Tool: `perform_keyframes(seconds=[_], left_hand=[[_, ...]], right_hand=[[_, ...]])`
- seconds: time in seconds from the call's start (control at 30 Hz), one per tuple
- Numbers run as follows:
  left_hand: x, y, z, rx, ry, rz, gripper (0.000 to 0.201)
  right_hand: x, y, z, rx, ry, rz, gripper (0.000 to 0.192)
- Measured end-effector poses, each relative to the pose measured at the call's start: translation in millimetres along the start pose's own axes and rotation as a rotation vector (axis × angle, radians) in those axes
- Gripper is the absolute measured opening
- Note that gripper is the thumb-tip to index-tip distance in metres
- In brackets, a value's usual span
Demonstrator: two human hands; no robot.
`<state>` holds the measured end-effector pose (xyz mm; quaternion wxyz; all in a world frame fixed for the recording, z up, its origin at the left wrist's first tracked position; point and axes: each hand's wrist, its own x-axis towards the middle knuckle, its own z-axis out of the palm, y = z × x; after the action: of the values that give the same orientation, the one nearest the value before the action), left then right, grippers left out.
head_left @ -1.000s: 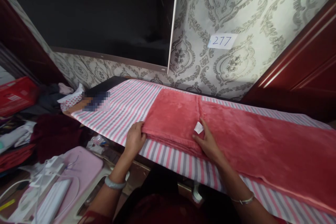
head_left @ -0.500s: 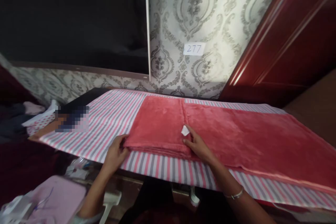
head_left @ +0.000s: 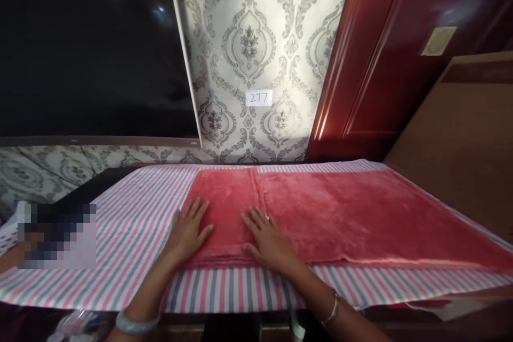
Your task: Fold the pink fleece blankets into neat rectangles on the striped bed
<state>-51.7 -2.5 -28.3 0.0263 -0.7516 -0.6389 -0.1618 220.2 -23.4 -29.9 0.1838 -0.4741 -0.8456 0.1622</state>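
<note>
Here, from the head view, we press our left hand [head_left: 187, 228] and right hand [head_left: 267, 238], both flat and spread, apart on the folded end of the red blanket [head_left: 320, 216]; the long stretch rightward lies unfolded on the striped cloth [head_left: 132, 235].

Head-worn camera, 1 view only: looks forward and down from close above the striped table cover [head_left: 132, 235], facing the patterned wall [head_left: 248, 48]; both forearms enter from the lower edge of the frame.
</note>
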Motion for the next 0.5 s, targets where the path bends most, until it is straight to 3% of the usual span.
perform_keyframes(seconds=[0.1, 0.3, 0.4, 0.5], left_hand=[[0, 3, 13.7, 0.064, -0.09, -0.027, 0.061], [-4, -4, 16.4, 0.071, -0.131, -0.034, 0.063], [6, -10, 10.1, 0.03, -0.151, -0.039, 0.061], [31, -13, 3.0, 0.01, -0.074, 0.004, 0.053]], right_hand=[[-6, 1, 10, 0.033, -0.108, 0.037, 0.067], [-6, 8, 6, 0.071, -0.111, 0.018, 0.064], [7, 14, -3, 0.082, -0.024, -0.011, 0.055], [35, 18, -14, 0.051, 0.094, -0.016, 0.053]])
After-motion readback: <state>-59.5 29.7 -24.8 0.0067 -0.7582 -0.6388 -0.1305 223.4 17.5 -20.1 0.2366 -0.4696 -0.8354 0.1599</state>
